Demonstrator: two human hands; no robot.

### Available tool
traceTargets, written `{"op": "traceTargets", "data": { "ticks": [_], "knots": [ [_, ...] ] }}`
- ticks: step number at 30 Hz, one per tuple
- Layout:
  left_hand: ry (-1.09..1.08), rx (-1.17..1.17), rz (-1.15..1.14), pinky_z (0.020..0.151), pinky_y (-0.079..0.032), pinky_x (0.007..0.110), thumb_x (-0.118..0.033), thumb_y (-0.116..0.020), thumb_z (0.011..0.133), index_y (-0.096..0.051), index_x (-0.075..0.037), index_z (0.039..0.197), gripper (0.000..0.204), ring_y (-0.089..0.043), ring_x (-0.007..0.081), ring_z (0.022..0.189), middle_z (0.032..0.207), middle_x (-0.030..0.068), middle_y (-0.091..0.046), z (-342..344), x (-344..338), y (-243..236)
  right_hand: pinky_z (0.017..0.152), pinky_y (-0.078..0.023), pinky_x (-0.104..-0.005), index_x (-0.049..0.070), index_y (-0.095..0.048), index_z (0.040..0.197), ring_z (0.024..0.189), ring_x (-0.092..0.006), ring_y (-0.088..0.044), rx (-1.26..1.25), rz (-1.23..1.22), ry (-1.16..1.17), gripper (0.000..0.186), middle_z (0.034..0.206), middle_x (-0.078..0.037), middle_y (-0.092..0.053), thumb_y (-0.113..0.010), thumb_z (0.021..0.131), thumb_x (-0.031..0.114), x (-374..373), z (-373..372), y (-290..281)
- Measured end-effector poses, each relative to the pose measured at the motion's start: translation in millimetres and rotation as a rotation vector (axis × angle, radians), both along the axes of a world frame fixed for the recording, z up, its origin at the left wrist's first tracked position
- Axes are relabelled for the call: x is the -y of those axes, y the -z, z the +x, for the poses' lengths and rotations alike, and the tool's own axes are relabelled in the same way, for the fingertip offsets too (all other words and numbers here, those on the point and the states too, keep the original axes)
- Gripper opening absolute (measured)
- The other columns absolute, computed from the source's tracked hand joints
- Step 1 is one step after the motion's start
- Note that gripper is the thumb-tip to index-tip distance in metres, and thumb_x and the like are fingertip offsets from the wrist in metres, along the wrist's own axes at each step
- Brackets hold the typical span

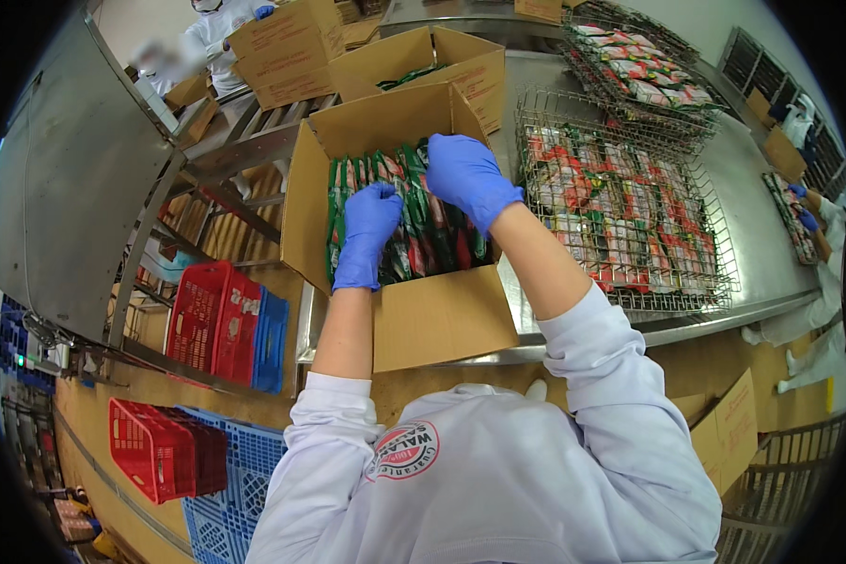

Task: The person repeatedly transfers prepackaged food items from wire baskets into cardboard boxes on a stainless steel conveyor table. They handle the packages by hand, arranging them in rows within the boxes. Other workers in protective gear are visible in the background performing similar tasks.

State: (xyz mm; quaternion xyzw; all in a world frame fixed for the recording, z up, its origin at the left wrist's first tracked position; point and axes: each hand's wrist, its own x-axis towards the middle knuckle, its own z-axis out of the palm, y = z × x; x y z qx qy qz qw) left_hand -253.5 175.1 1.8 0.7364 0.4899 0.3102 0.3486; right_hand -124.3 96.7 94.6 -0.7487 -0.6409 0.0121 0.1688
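An open cardboard box (305,202) stands in front of me, packed with several upright flat green packets (415,246) showing red and pink contents. My left hand (370,230), in a blue glove, is inside the box's left half, its fingers curled on the top of a green packet. My right hand (470,183), also gloved in blue, is higher, at the box's far right corner, its fingers curled down among the packets; what they hold is hidden.
Behind is another open box (475,89). Wire baskets of packets (630,226) fill the steel table (761,254) at right. Red crates (160,451) and blue crates (244,470) sit lower left, beside a metal frame (113,235). Co-workers (221,47) work at back left and right (827,226).
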Motion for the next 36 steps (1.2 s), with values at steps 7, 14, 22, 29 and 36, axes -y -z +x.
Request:
{"op": "traceTargets", "data": {
  "ticks": [7,14,22,29,36],
  "knots": [
    [0.421,-0.295,0.582,0.1,-0.015,0.059,-0.033,-0.04,0.09,-0.031,-0.009,0.133,0.051,-0.023,0.0314,0.13,0.138,0.0147,-0.029,69,-3,38,0.085,-0.044,-0.0374,0.004,-0.057,0.106,0.102,-0.0324,-0.053,-0.111,0.566,-0.027,0.027,0.11,-0.019,-0.055,-0.054,0.079,0.01,50,24,14],
    [0.432,-0.448,0.438,0.104,-0.009,0.055,-0.036,-0.035,0.091,-0.031,-0.007,0.134,0.052,-0.025,0.0233,0.131,0.139,0.0109,-0.03,81,-17,83,0.09,-0.041,-0.0345,0.005,-0.057,0.108,0.104,-0.0296,-0.054,-0.345,0.655,0.143,0.029,0.111,-0.018,-0.056,-0.058,0.08,0.01,114,68,47],
    [0.612,0.097,0.276,0.106,-0.014,0.048,-0.029,-0.064,0.075,-0.048,-0.007,0.119,0.052,-0.044,0.0304,0.115,0.119,0.0129,-0.052,77,13,52,0.089,-0.042,-0.0305,0.003,-0.059,0.106,0.102,-0.0198,-0.056,-0.488,0.588,0.335,0.027,0.106,-0.01,-0.061,-0.06,0.079,0.006,162,104,110],
    [0.722,-0.146,0.571,0.101,-0.028,0.047,-0.018,-0.059,0.078,-0.059,-0.007,0.099,0.024,-0.05,0.0307,0.108,0.11,0.0148,-0.056,47,63,68,0.087,-0.043,-0.034,0.005,-0.06,0.104,0.102,-0.0279,-0.055,-0.348,0.584,0.358,0.025,0.108,-0.016,-0.058,-0.058,0.08,0.008,190,117,126],
    [0.655,0.027,0.192,0.099,-0.033,0.039,-0.012,-0.057,0.082,-0.064,-0.002,0.092,0.016,-0.057,0.0245,0.101,0.1,0.0138,-0.062,48,62,56,0.094,-0.033,-0.0455,0.008,-0.059,0.107,0.108,-0.0331,-0.048,-0.104,0.538,0.311,0.035,0.115,-0.016,-0.052,-0.065,0.075,0.022,221,127,150]
  ]
}}
